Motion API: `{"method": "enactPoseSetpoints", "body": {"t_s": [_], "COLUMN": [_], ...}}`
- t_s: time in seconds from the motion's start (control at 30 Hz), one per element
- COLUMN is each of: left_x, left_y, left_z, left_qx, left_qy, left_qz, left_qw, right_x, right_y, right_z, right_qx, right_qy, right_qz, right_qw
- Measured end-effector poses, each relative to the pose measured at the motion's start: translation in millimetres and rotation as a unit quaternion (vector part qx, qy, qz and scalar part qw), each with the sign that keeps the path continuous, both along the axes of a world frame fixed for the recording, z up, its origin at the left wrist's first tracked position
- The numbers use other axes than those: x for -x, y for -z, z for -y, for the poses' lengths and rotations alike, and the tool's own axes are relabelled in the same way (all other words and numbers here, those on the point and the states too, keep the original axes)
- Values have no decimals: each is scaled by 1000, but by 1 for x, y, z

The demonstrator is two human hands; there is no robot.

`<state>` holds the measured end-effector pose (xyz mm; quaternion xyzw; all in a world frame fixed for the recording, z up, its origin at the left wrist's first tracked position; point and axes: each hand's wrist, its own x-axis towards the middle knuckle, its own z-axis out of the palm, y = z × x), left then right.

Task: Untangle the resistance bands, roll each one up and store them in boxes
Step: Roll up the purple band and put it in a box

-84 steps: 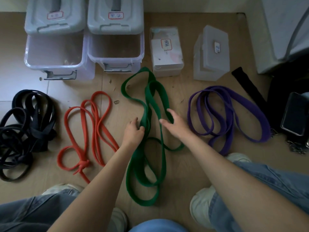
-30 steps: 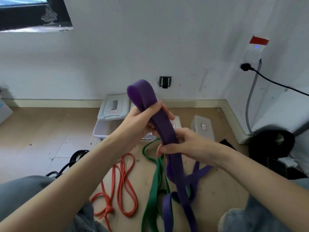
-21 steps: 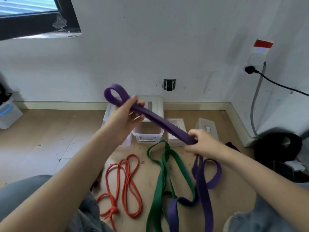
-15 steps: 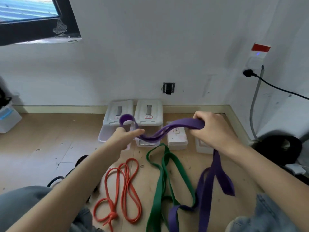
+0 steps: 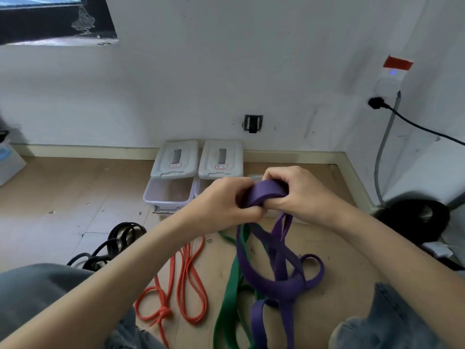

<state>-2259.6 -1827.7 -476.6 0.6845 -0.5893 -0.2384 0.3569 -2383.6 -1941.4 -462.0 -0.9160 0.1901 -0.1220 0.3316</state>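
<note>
Left hand: the left hand (image 5: 221,201) is raised in front of the person, fingers curled around one end of a folded section of the purple band (image 5: 264,193).
Right hand: the right hand (image 5: 297,190) meets the left, thumb and fingers pinching the same fold from the other side; the two hands touch.
Purple band: a short flat fold sits between the hands, and the rest hangs down in loose, crossing loops onto the wooden floor (image 5: 75,192), between the person's knees.
Green band: the green band (image 5: 230,298) lies on the floor just left of the hanging purple loops and partly under them.
Orange band: the orange band (image 5: 186,280) lies further left, in long loops with a knot at its near end.
Black bands: the black bands (image 5: 113,244) lie in a tangled pile at the far left, partly hidden by the left knee.
Boxes: two clear storage boxes (image 5: 171,192) stand against the white wall behind the hands, their grey lids (image 5: 176,159) pushed back, leaving the near part open.
Right edge: a black cable (image 5: 415,124) runs from a wall plug.
</note>
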Motion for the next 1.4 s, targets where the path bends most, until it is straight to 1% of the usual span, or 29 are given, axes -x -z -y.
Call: {"method": "enactPoseSetpoints", "body": {"t_s": [0.07,0.1,0.13,0.17,0.2,0.23,0.3,0.33,0.37,0.4,0.43,0.47,0.5,0.53,0.57,0.6,0.63,0.67,0.73,0.8,0.87,0.93,1.03,1.1,1.2,1.3,1.4], "left_x": [-3,-5,-5,-5,-7,-11,-26,-36,-47,-58,-67,-70,-69,-64,-55,-44,-33,-23,-9,0,4,6,5,3,-4,-19,-29], "left_y": [-10,-15,-21,-26,-32,-38,-46,-47,-43,-37,-28,-16,-4,7,14,18,20,19,17,15,11,1,-19,-26,-30,-48,-58], "left_z": [-3,-5,-7,-10,-12,-14,-18,-19,-21,-23,-24,-25,-26,-25,-23,-20,-17,-12,-4,0,1,0,-3,-5,-11,-16,-18], "left_qx": [27,44,63,82,104,128,168,168,143,87,-5,-108,-190,-231,-239,-229,-204,-163,-77,-15,28,74,143,180,213,240,256], "left_qy": [11,15,18,16,7,-10,-45,-60,-80,-99,-111,-106,-79,-44,-14,3,6,0,-5,-8,-36,-51,-65,-77,-80,-74,-66], "left_qz": [88,112,120,110,77,18,-103,-122,-106,-57,16,88,137,150,135,100,59,25,-27,-26,-13,-33,-119,-149,-205,-265,-258], "left_qw": [996,993,991,990,992,992,979,976,981,990,994,985,969,960,961,968,977,986,997,1000,999,995,980,969,952,931,929], "right_x": [4,4,5,6,8,10,16,19,21,22,21,19,15,11,7,5,2,0,-2,-2,-1,0,2,1,2,3,2], "right_y": [2,5,10,17,26,37,52,57,59,57,53,45,36,25,15,5,-2,-7,-10,-9,-4,3,25,39,53,59,58], "right_z": [6,8,8,8,8,9,11,13,16,18,17,16,14,11,8,5,1,-3,-7,-5,2,9,7,4,3,5,6], "right_qx": [-26,-42,-69,-96,-105,-98,-73,-69,-71,-84,-102,-122,-136,-140,-135,-114,-77,-40,-20,-27,-14,-17,-114,-149,-142,-111,-114], "right_qy": [-16,-21,-23,-22,-21,-24,-30,-21,-6,14,38,60,69,66,53,36,14,-8,-22,-12,-2,1,-5,-18,-29,-48,-65], "right_qz": [-12,-20,-28,-39,-55,-75,-143,-169,-179,-172,-146,-103,-52,-10,15,17,-1,-25,-44,-30,-21,-16,-25,-30,-39,-57,-81], "right_qw": [999,999,997,994,993,992,987,983,981,981,983,985,987,988,989,993,997,999,999,999,1000,1000,993,988,989,991,988]}}
